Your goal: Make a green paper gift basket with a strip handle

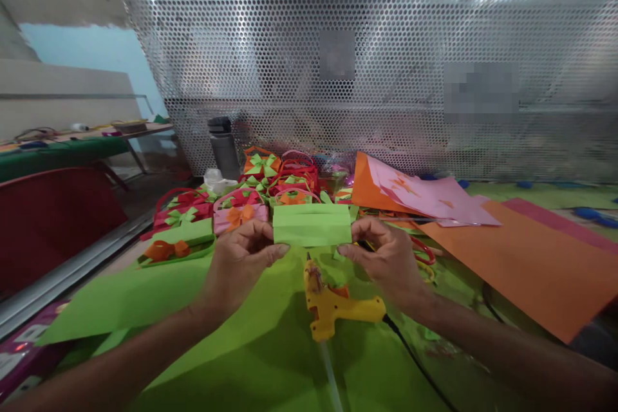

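Note:
A folded piece of light green paper (311, 225), creased lengthwise, is held up level between my hands. My left hand (246, 254) pinches its left end with thumb and fingers. At the other end, my right hand (379, 251) grips it the same way. Just below the paper, a yellow glue gun (328, 309) rests on the green work surface (261, 347), nozzle pointing away from me. A clear glue stick (331, 376) sticks out of its back end, and a black cord (418, 360) runs from the handle.
Small paper handbags with bows (241, 214) crowd the back left, near a grey bottle (223, 148). Pink sheets (434, 196) and orange sheets (535, 264) lie at right. A green sheet (130, 296) spreads at left. Behind stands a perforated metal panel (386, 45).

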`<action>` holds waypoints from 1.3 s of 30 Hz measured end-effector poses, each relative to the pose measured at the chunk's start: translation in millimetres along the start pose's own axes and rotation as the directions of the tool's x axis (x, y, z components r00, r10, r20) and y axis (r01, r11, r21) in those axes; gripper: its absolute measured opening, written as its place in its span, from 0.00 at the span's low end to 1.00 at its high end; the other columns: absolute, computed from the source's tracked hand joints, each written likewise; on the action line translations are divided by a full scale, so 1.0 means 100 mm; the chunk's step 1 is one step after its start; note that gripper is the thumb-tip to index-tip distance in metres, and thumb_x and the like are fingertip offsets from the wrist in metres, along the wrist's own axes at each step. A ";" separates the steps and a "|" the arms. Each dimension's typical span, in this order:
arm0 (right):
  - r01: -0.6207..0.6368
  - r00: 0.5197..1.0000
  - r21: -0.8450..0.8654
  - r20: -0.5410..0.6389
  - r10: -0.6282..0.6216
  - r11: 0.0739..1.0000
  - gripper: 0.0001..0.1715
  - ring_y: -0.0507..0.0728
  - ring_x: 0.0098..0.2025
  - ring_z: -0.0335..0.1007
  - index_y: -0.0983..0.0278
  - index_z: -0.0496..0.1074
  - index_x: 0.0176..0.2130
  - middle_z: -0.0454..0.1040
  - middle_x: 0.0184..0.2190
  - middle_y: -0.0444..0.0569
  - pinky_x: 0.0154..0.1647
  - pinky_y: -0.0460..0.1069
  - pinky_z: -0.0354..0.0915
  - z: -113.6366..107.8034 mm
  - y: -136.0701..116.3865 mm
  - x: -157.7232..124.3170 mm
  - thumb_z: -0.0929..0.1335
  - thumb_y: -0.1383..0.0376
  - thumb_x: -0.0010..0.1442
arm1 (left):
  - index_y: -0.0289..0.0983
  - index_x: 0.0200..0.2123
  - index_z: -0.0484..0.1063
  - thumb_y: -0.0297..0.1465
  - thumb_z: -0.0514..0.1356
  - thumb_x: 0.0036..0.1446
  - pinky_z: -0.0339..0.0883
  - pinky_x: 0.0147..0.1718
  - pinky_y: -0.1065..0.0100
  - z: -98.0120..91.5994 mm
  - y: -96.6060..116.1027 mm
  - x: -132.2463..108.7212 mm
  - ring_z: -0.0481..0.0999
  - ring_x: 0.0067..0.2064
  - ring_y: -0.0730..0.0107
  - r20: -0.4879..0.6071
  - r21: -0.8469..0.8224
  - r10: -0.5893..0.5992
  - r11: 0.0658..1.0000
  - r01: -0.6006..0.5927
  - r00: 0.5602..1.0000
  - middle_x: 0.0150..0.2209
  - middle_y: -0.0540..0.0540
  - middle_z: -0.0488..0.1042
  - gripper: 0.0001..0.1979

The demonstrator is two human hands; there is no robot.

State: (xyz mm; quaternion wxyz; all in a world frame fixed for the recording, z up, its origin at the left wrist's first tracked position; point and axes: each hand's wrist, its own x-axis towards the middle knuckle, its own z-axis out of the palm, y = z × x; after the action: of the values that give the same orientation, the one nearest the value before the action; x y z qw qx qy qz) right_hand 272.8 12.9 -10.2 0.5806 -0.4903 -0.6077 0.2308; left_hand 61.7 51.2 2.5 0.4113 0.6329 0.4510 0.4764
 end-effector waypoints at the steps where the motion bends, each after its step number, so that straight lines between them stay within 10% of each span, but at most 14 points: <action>1: -0.003 1.000 -0.003 0.002 0.003 1.000 0.09 0.50 0.28 0.58 0.64 0.64 0.25 0.64 0.23 0.40 0.29 0.45 0.56 0.00 -0.01 0.00 0.71 0.69 0.44 | 0.36 0.24 0.64 0.29 0.66 0.39 0.57 0.19 0.77 0.00 0.01 0.00 0.63 0.20 0.79 0.001 -0.008 -0.008 1.000 0.008 1.000 0.17 0.57 0.65 0.11; 31: 0.118 0.993 -0.226 0.050 -0.110 0.967 0.12 0.49 0.21 0.50 0.62 0.60 0.24 0.55 0.18 0.38 0.23 0.45 0.50 -0.06 -0.16 -0.03 0.62 0.64 0.58 | 0.35 0.29 0.70 0.30 0.66 0.43 0.63 0.22 0.76 -0.01 -0.01 0.02 0.70 0.26 0.77 0.034 -0.343 -0.138 0.929 0.141 0.990 0.26 0.52 0.71 0.09; 35: 0.199 0.980 -0.309 0.041 -0.196 0.930 0.10 0.51 0.26 0.56 0.62 0.60 0.25 0.60 0.22 0.41 0.28 0.46 0.53 -0.05 -0.17 -0.07 0.62 0.64 0.58 | 0.35 0.31 0.68 0.34 0.64 0.48 0.69 0.27 0.68 0.12 0.05 -0.14 0.76 0.36 0.64 0.336 -0.506 -0.346 0.718 0.478 0.876 0.39 0.43 0.74 0.10; 39: 0.273 0.962 -0.308 0.107 -0.252 0.912 0.09 0.53 0.30 0.58 0.62 0.61 0.26 0.62 0.25 0.43 0.33 0.48 0.54 -0.02 -0.18 -0.12 0.62 0.67 0.58 | 0.32 0.31 0.70 0.32 0.58 0.55 0.68 0.40 0.61 0.21 0.12 -0.24 0.74 0.43 0.58 0.541 -0.598 -0.274 0.540 0.593 0.795 0.41 0.37 0.74 0.07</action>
State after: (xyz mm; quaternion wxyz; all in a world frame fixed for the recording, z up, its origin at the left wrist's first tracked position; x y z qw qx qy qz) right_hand 266.7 -5.1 -0.3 0.4992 -0.4841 -0.7157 0.0650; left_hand 81.2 22.8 4.1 0.8185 0.3527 0.2717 0.3631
